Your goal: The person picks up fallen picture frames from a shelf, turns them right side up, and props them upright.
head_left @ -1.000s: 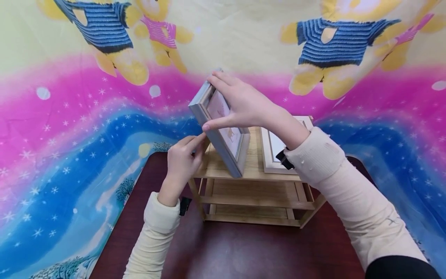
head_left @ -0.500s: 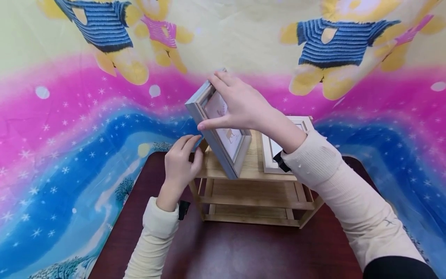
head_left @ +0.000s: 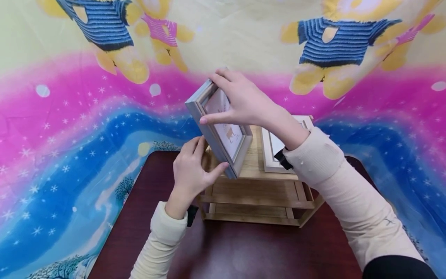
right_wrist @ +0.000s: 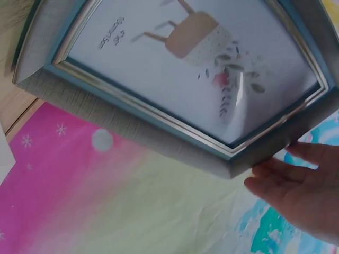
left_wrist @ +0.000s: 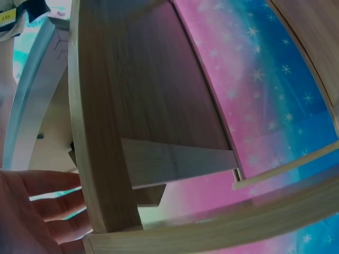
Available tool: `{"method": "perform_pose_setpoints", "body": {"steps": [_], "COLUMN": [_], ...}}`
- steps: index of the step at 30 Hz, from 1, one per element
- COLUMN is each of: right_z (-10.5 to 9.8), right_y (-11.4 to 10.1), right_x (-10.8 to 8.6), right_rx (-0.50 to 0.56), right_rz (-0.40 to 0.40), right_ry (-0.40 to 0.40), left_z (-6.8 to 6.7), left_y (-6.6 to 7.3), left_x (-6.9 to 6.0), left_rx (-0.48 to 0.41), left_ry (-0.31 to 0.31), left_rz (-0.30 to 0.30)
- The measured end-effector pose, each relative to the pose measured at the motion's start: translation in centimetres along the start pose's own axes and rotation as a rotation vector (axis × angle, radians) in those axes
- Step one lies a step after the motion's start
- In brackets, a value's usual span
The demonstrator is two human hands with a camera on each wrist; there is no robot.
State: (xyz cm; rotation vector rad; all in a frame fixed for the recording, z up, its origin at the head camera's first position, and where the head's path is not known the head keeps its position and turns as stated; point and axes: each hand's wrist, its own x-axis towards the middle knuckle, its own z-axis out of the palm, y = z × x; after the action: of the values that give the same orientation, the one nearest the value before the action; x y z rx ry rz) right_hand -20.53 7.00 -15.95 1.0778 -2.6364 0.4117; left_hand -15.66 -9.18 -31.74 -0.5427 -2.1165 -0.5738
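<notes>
A grey-blue picture frame [head_left: 218, 140] with a deer print stands tilted on the left part of the wooden shelf's top [head_left: 256, 155]. My right hand [head_left: 244, 102] grips its upper part, thumb on the near side and fingers over the top edge; in the right wrist view the fingers of the hand [right_wrist: 302, 190] touch the frame's edge [right_wrist: 132, 121]. Beside the lower left of the picture frame is my left hand [head_left: 193, 170], its thumb against the lower near edge and its fingers partly hidden behind. The left wrist view has the hand [left_wrist: 42, 211] beside the wooden shelf [left_wrist: 100, 132].
A white picture frame [head_left: 270, 164] lies on the shelf top at the right, partly behind my right forearm. Two lower tiers [head_left: 258, 192] sit beneath. The shelf stands on a dark red table [head_left: 258, 252], with a patterned cloth [head_left: 223, 35] behind.
My left hand has moved slightly right, and its thumb has spread onto the grey-blue frame's lower edge. That frame has shifted slightly left, and my right thumb sits a little higher on it.
</notes>
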Motion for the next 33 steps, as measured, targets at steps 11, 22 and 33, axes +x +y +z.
{"method": "perform_pose_setpoints", "body": {"steps": [11,22,33], "right_z": [-1.4,-1.8,-0.9], "right_y": [3.5,6.3,7.2], "right_x": [0.9,2.0,2.3], "right_rx": [0.145,0.224,0.376], "right_rz": [-0.119,-0.026,0.049], "right_ry": [-0.066,-0.137,-0.155], "left_z": [0.7,0.8,0.4], "left_y": [0.5,0.4,0.2], "left_x": [-0.1,0.0,0.0], "left_rx": [0.039,0.023,0.029], "left_ry": [0.067,0.066,-0.025], "left_rz": [-0.018,-0.008,-0.049]}}
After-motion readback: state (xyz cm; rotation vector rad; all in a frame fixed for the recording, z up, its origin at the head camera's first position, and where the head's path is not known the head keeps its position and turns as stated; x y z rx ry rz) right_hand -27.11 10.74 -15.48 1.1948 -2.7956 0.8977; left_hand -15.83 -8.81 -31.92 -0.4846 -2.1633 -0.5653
